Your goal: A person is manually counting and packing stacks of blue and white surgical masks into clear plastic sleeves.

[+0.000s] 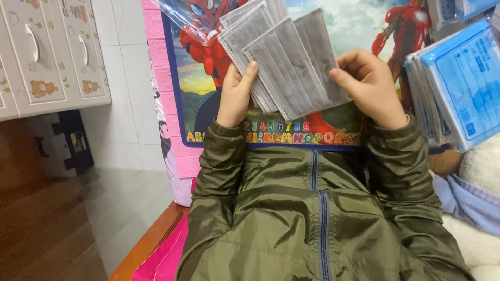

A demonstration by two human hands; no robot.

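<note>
Grey pleated masks (pixel 291 62) — blue packets (pixel 463 78) — olive jacket (pixel 312 218).

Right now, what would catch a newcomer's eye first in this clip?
A fanned stack of grey face masks, top centre, held between the left hand and right hand. Behind it lies a bright cartoon alphabet board, and at the right edge a pile of blue mask packets.
</note>
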